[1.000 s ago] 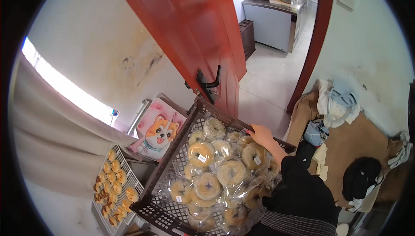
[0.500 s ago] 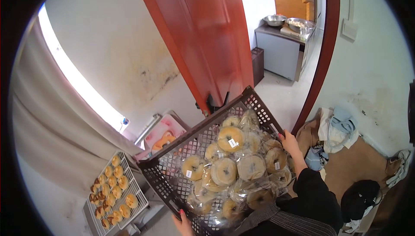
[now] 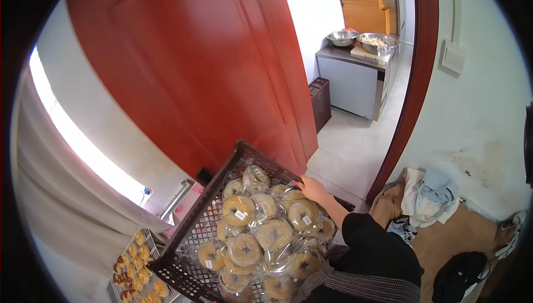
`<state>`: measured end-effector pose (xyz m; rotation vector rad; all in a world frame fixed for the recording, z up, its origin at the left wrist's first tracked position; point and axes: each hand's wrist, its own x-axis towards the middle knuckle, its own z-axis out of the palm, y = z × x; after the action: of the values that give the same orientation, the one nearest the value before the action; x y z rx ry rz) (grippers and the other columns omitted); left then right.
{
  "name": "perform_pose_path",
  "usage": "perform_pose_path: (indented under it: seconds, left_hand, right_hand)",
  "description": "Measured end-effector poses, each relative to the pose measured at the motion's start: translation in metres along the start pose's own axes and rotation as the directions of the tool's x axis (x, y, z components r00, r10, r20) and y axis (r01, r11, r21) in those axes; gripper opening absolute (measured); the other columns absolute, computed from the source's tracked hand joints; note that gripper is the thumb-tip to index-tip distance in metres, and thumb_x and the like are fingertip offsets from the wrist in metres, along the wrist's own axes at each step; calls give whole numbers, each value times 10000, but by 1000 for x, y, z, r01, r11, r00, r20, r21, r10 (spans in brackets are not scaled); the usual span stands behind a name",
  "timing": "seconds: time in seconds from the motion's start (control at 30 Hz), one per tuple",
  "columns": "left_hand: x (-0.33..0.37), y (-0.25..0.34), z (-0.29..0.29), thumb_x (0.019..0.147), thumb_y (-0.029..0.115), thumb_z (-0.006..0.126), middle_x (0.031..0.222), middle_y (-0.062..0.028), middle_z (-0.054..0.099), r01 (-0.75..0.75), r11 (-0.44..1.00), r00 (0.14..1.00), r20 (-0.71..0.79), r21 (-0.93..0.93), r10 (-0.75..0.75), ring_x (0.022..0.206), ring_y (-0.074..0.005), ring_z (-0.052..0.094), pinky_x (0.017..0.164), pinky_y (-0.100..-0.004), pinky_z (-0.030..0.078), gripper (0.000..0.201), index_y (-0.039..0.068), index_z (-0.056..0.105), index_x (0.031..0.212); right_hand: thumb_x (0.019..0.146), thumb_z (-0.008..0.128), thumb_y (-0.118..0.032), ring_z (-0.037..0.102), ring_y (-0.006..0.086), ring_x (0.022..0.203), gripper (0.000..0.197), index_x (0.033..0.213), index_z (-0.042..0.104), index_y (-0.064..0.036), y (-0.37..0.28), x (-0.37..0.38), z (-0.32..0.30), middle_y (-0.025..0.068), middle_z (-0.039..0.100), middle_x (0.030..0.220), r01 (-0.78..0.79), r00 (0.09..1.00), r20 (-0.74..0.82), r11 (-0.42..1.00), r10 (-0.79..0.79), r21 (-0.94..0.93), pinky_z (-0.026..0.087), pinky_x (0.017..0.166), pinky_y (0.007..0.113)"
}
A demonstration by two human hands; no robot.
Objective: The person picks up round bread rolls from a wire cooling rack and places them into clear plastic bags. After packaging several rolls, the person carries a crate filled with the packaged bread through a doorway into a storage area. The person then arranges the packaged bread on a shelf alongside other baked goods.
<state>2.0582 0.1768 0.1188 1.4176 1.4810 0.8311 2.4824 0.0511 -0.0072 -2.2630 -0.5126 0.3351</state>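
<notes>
A dark brown plastic crate point(image 3: 180, 272) hangs in front of me, tilted, holding a heap of bagels point(image 3: 275, 234) in clear plastic bags. Small white labels show on several of the bags. My right hand point(image 3: 315, 189) is closed around the crate's right rim, thumb over the edge. My left hand is out of the picture, below the lower edge. The crate's far corner is close to the red door point(image 3: 211, 64).
Beyond the doorway, metal bowls point(image 3: 342, 38) stand on a counter, with a brown crate point(image 3: 320, 103) beside it. At lower left is a rack of baked pastries point(image 3: 133, 269). Cloth items point(image 3: 436, 192) and a black bag point(image 3: 461, 275) lie at right. A curtain point(image 3: 61, 164) hangs left.
The crate has shifted left and lower in view, and my left hand has left the picture. The red door fills more of the view, and the doorway looks nearer.
</notes>
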Motion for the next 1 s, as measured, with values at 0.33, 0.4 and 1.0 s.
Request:
perform_pose_path:
  seconds: [0.33, 0.4, 1.0]
  left_hand:
    - [59, 40, 156, 823, 285, 552, 815, -122, 569, -286, 953, 948, 172, 99, 267, 647, -215, 510, 574, -343, 413, 413, 5, 491, 1120]
    - [91, 40, 206, 855, 194, 561, 554, 56, 386, -186, 980, 944, 263, -73, 198, 391, -25, 305, 331, -193, 196, 152, 96, 446, 869]
    - [127, 191, 774, 824, 272, 608, 716, -29, 514, -501, 856, 262, 921, -125, 288, 658, -107, 458, 627, -262, 403, 282, 13, 501, 855]
  right_hand:
    - [872, 471, -302, 556, 412, 835, 292, 998, 481, -39, 128, 61, -95, 235, 587, 846, -221, 952, -197, 971, 235, 93, 430, 695, 480]
    - [868, 488, -288, 547, 427, 840, 302, 995, 475, -15, 157, 62, -119, 249, 579, 844, -280, 917, -262, 953, 302, 120, 427, 699, 467]
    - [768, 590, -165, 574, 360, 766, 400, 1088, 433, 16, 290, 69, -217, 196, 582, 793, -581, 251, -716, 693, 652, 427, 442, 697, 401]
